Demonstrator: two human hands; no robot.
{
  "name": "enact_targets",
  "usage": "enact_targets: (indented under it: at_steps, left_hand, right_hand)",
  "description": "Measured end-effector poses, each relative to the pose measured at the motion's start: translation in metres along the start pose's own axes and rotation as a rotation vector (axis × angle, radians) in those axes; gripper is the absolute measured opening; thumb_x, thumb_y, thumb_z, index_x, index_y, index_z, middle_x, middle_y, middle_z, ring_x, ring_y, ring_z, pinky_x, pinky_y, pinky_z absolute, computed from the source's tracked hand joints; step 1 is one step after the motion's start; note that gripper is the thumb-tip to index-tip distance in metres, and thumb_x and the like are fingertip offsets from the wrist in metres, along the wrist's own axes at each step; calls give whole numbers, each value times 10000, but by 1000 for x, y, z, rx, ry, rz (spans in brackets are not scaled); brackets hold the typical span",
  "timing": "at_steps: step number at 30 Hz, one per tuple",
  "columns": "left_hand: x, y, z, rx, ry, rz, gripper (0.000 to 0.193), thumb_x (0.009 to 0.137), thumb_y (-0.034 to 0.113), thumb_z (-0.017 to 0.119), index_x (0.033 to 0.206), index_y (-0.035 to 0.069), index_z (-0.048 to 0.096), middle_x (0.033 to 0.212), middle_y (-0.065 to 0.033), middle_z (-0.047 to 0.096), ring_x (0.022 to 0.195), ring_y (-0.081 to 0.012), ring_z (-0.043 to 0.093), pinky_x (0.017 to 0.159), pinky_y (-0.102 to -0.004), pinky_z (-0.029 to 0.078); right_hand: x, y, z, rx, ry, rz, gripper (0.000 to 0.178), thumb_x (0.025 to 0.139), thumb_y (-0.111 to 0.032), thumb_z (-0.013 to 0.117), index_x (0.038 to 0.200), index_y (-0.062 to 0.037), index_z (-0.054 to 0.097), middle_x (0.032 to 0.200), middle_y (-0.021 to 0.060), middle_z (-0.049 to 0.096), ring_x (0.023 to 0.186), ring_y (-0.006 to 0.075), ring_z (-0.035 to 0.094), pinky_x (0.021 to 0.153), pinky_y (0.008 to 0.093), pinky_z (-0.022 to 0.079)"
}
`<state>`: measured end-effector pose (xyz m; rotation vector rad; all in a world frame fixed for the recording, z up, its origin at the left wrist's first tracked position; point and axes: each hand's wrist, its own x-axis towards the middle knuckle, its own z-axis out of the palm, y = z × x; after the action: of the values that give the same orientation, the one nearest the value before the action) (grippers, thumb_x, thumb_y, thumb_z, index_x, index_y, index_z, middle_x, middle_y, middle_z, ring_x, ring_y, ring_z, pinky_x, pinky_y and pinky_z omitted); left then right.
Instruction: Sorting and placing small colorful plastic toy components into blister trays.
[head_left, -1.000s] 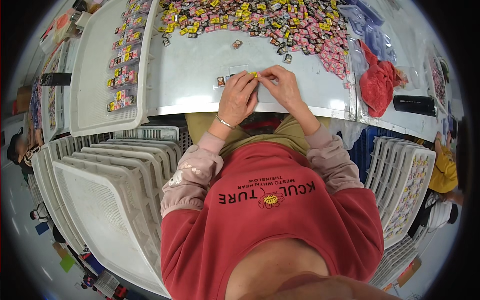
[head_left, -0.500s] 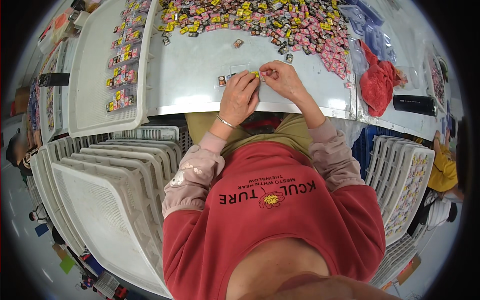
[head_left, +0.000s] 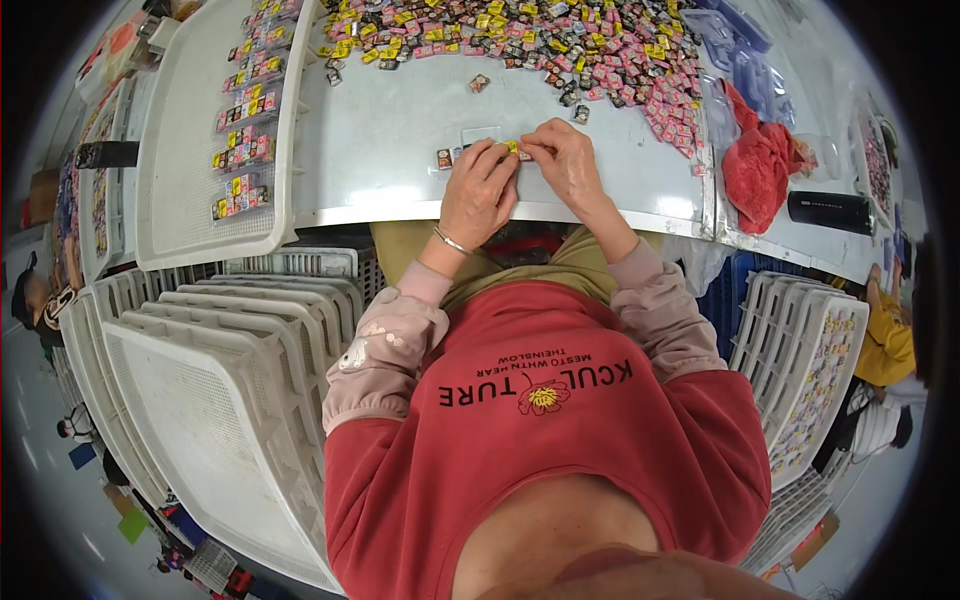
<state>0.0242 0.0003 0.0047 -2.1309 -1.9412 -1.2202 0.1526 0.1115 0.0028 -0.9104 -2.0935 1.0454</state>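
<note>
On the table just in front of me lies a clear plastic box with a row of small printed packets. At the row's left end a dark packet shows, and a yellow packet shows between my hands. My left hand is closed over the box, its fingers hiding the middle of the row. My right hand pinches a small packet at the row's right end, mostly hidden by the fingertips. Farther back spreads a large heap of loose pink, yellow and black packets, with a stray packet nearer me.
Left on the table, a white plastic tray holds a column of filled clear boxes. A red cloth, a black cylinder and clear plastic boxes lie right. Stacked white trays stand below the table edge; other people sit at both sides.
My right fingertips have shifted slightly left and closed in on the row's right end; the pink packet seen there before is now mostly covered. My left hand stays in place.
</note>
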Motion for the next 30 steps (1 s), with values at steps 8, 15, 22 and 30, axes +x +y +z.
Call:
enact_targets:
  at_steps: [8,15,22,30]
  left_hand:
    - [-1,-2,1,-14,19,-7,332,710,-18,662,1039,7,623,1063,-137,582,1047,-343,543,888,-403,460]
    - [-3,-6,3,-53,39,-30,371,713,-30,671,1076,11,609,1059,-136,574,1023,-335,546,870,-403,459]
    - [-1,-5,4,-54,54,-30,338,700,-29,679,1031,4,624,1036,-142,569,1006,-336,548,846,-405,461]
    - [-3,2,1,78,-13,-7,351,715,37,678,1062,29,627,1100,-138,569,1111,-347,505,964,-487,386]
  right_hand:
    - [-10,-3,-10,-121,-94,-179,158,773,-43,671,929,-48,699,876,86,593,749,264,604,668,354,488]
    - [-17,-4,3,-285,-27,-232,239,771,-41,682,1010,-53,674,913,75,580,770,218,581,641,327,479]
    - [-23,-12,0,-482,7,-428,284,790,-93,667,1071,-70,635,909,107,566,797,251,564,673,372,490]
    - [-1,45,-53,300,7,126,247,847,-13,621,1093,8,623,994,56,614,850,128,603,749,247,500]
